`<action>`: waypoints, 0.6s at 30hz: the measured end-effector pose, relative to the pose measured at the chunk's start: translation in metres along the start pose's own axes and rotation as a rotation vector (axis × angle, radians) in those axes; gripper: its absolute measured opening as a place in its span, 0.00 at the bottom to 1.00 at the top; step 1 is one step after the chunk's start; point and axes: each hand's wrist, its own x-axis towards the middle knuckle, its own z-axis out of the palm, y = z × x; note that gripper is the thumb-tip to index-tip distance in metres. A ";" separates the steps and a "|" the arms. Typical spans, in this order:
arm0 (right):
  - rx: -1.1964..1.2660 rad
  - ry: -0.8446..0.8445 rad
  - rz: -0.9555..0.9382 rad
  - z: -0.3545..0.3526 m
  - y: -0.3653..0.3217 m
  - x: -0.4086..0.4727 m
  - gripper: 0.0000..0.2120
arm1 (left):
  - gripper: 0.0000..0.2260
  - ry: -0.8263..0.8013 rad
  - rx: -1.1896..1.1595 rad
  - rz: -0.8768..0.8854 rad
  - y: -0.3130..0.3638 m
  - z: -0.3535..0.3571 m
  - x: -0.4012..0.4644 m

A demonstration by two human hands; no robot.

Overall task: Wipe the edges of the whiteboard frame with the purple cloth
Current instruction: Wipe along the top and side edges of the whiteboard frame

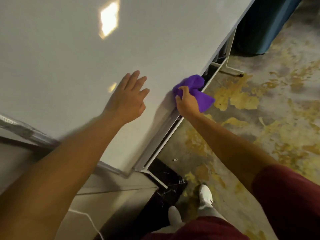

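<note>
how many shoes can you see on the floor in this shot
2. One white shoe stands on the mottled grey-and-yellow floor near the bottom centre; the other white shoe is lower and left of it, by the dark base, partly cut off by maroon clothing.

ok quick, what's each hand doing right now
Left hand: open, fingers spread, flat against the whiteboard, holding nothing.
Right hand: closed on the purple cloth at the frame edge.

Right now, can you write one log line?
right hand grips crumpled purple cloth | cloth on whiteboard's frame edge | left hand open
</note>
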 end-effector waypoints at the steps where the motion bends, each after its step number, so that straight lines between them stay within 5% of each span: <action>1: -0.086 -0.004 -0.067 0.004 0.012 -0.003 0.18 | 0.24 -0.002 0.017 -0.008 0.000 0.001 0.002; 7: -0.280 0.034 -0.362 0.025 0.050 -0.043 0.17 | 0.24 -0.038 0.063 -0.024 -0.002 0.007 0.003; 18: -0.351 -0.209 -0.673 0.109 0.018 -0.184 0.08 | 0.24 -0.145 -0.038 0.008 -0.002 -0.011 -0.015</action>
